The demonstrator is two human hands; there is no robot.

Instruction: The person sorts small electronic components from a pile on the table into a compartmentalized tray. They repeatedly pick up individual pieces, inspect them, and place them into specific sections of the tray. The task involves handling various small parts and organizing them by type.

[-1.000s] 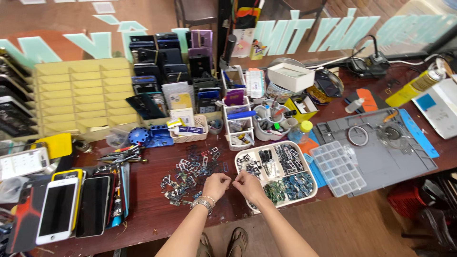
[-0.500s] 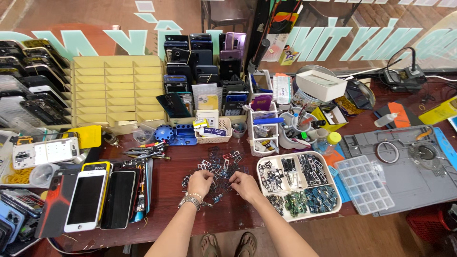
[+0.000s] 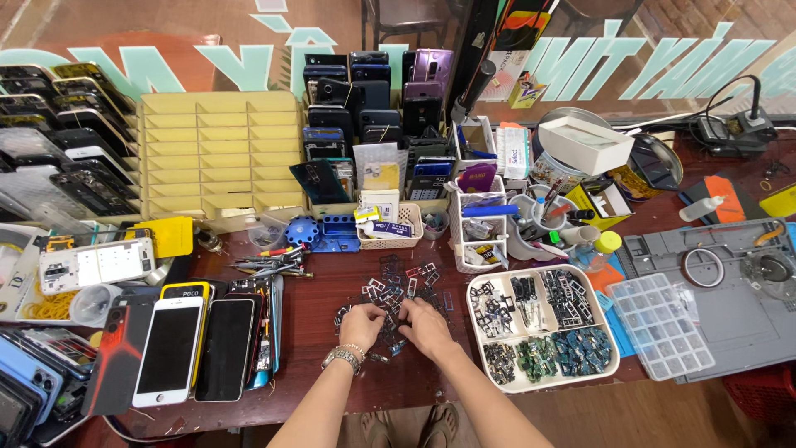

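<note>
- Pile of small metal card trays on the dark red table, just left of the white divided tray
- Left hand, wristwatch on the wrist, at the pile's near edge, fingers curled on pieces; exact grip cannot be told
- Right hand just beside it, fingers bent down into the pile; closure unclear
- Row of phones well left of the pile
- Clear compartment box right of the white tray
</note>
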